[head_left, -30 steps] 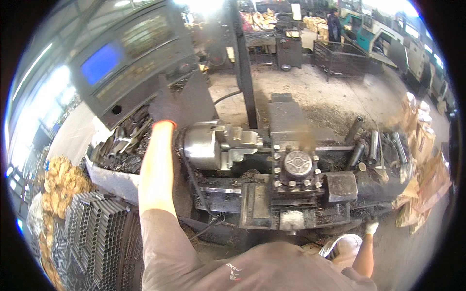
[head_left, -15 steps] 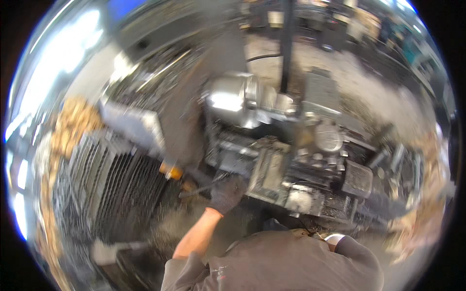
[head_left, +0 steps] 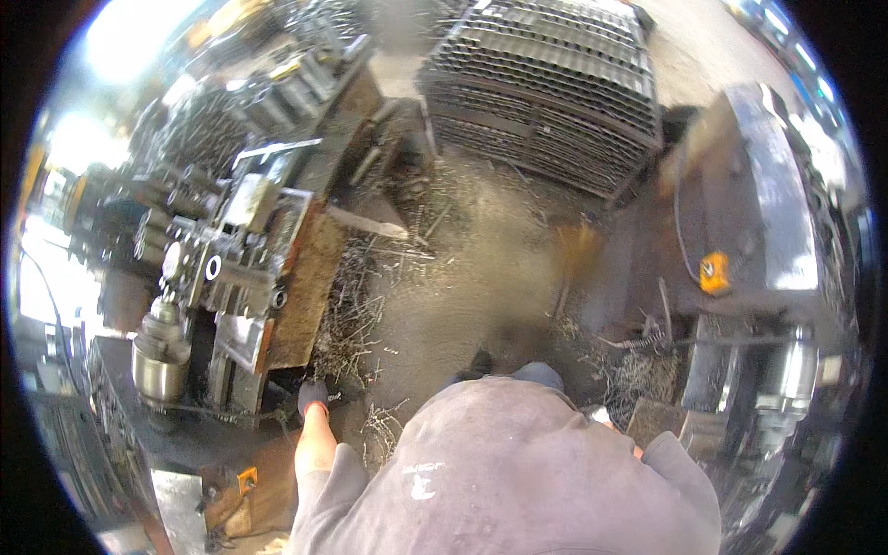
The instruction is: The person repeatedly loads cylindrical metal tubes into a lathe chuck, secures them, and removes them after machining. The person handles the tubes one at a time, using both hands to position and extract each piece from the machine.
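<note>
My left hand (head_left: 314, 396), in a dark glove with a red cuff, hangs beside the lower edge of a lathe (head_left: 296, 287) on the left. Its fingers are too small and blurred to read, and whether it holds anything does not show. The lathe's shiny round chuck (head_left: 161, 370) is to the left of that hand. Only a pale bit of my right hand (head_left: 601, 416) peeks out past my grey shirt, near curly metal shavings (head_left: 638, 379); its fingers are hidden.
A large stack of metal bars (head_left: 546, 120) stands ahead across the floor (head_left: 462, 268). At right is another machine (head_left: 740, 194) with a yellow switch box (head_left: 712, 274) on its side. More shavings (head_left: 351, 314) lie along the lathe's base. A second yellow box (head_left: 247, 480) sits at lower left.
My view has swung round to the right: the lathe now lies at left and the bar stack ahead. My left hand, earlier at the machine's front by a dark rod, now hangs lower at my side.
</note>
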Tool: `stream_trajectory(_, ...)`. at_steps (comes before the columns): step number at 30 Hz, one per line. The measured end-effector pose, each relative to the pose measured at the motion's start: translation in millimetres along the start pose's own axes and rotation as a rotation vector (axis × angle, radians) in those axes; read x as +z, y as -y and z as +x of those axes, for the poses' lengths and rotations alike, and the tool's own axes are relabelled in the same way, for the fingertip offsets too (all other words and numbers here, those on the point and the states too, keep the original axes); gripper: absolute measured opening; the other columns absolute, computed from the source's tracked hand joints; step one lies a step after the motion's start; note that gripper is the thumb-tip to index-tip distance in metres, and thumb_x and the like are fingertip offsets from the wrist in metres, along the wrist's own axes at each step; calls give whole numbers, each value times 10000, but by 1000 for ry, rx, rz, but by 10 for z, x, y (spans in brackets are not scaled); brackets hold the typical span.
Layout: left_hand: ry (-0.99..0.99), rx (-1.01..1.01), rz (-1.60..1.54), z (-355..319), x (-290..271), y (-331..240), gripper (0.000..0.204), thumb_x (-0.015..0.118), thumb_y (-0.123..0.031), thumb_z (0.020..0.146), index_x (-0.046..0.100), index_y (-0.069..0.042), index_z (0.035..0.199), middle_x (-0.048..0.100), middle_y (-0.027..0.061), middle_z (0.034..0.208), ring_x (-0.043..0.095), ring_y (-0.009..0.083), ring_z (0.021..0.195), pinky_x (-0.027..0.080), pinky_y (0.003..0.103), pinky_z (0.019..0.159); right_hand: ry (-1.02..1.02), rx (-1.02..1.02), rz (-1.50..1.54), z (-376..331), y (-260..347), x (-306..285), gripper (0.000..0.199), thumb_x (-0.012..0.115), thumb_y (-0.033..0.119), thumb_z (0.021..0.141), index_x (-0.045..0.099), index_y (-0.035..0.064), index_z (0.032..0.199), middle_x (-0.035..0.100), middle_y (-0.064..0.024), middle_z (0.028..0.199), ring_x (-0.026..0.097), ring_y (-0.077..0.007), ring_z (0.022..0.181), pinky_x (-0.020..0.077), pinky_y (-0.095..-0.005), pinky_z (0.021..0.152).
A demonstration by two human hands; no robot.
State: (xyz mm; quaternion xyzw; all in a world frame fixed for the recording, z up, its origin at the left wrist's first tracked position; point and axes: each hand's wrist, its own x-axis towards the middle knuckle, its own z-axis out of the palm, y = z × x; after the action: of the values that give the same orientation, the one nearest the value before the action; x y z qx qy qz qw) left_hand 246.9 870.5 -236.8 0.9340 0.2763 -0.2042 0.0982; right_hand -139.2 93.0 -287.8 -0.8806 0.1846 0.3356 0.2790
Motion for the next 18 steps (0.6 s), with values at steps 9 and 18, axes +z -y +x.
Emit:
stream_trajectory(9, 495, 81, 89, -1711, 2019, 738, 462, 530, -451, 1032, 736, -128, 1291, 733, 204, 1277, 707, 363, 1170, 568, 508, 966, 58, -572, -587, 1744, 1307, -1280, 160, 647, 208, 898, 792, 146, 928, 774, -124, 943, 760, -330, 866, 580, -471, 722)
stream_trajectory(18, 386, -9, -184, -1509, 1717, -542, 473, 555, -481, 1009, 745, -110, 1232, 785, 189, 1098, 740, 366, 970, 561, 504, 893, 186, -683, -952, 3795, 1901, -2030, 253, 588, 246, 995, 807, 221, 1120, 809, -23, 1130, 771, -250, 1066, 596, -397, 889)
